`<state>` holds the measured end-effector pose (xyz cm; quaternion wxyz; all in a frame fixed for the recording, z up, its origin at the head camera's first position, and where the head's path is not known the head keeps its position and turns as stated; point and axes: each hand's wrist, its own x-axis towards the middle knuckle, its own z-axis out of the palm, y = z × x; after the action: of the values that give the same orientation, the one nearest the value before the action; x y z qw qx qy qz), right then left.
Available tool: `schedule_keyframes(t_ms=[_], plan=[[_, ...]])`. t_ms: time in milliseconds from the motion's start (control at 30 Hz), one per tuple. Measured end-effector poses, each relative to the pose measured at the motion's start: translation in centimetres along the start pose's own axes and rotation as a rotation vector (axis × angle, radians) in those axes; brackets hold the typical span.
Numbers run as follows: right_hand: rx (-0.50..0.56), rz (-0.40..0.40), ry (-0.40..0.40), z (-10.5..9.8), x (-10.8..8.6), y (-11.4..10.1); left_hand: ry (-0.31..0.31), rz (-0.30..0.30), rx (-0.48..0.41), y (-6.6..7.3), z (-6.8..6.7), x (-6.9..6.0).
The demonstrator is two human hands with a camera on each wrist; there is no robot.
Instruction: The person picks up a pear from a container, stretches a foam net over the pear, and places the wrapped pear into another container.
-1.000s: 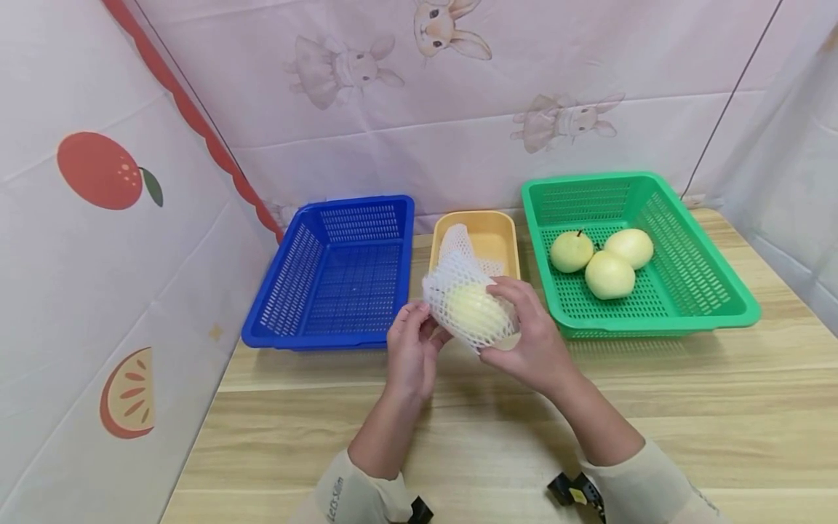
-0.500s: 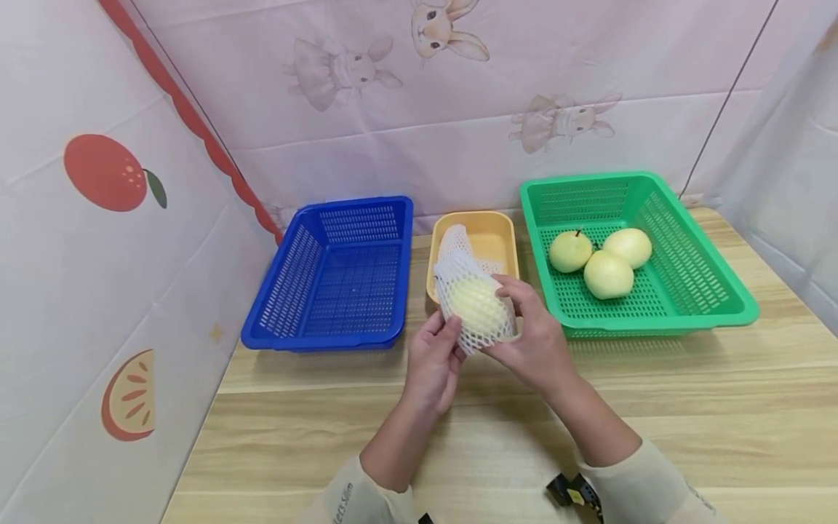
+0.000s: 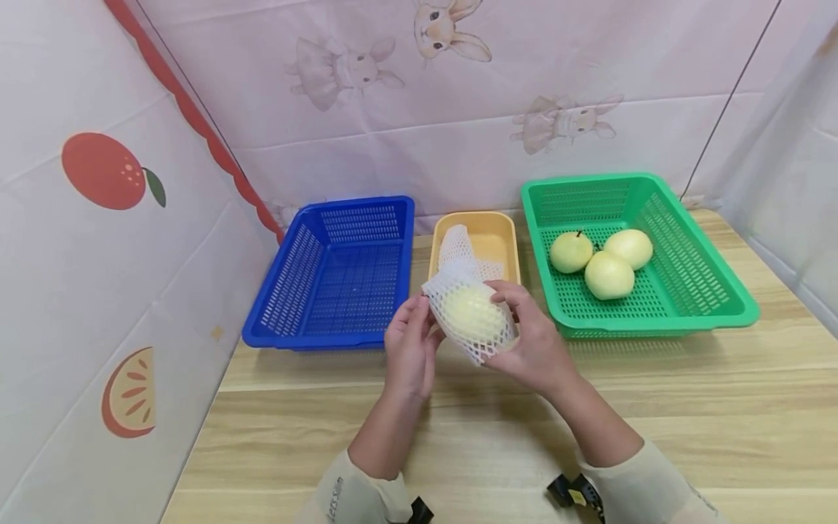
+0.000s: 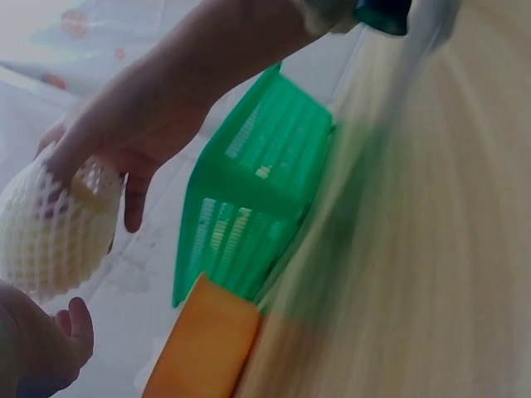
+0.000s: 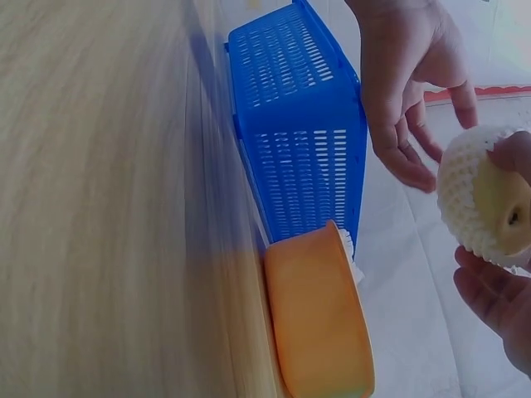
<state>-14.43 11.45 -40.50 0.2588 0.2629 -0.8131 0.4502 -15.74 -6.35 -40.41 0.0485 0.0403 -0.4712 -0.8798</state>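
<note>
Head view: L hand (image 3: 407,348) pinches edge of foam net (image 3: 468,320), fingers nearly closed; R hand (image 3: 535,343), fingers curled wide, grips netted pear (image 5: 498,195) nr. yellow tray (image 3: 492,234).

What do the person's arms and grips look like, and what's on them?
The left grip and right grip are bare hands, without gloves. The left sleeve and right sleeve are pale beige; the left one has small dark writing. By each sleeve sits a black gadget; the right gadget has a yellow patch.
</note>
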Motion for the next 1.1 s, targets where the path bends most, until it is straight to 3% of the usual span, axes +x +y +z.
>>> schedule_keyframes(t_ms=[167, 467, 567, 667, 967, 1100], plan=[[0.012, -0.026, -0.028, 0.0, -0.1, 0.1, 0.036, -0.008, 0.013, 0.4, -0.3, 0.5], [0.010, -0.044, -0.030, -0.1, -0.1, 0.2, 0.076, 0.033, -0.061, 0.8, -0.6, 0.6], [0.012, -0.046, -0.030, -0.1, -0.1, 0.2, 0.007, 0.030, -0.015, 1.1, -0.7, 0.6], [0.039, -0.026, -0.059, -0.3, 0.0, 0.2, -0.091, 0.015, 0.090, 1.6, -0.9, 0.7], [0.208, 0.197, -0.142, -2.0, 0.3, 0.2, -0.335, 0.081, 0.531, 3.7, -2.5, 1.3], [0.231, 0.217, -0.158, -2.3, 0.3, 0.3, -0.365, 0.059, 0.593, 4.1, -3.0, 1.4]])
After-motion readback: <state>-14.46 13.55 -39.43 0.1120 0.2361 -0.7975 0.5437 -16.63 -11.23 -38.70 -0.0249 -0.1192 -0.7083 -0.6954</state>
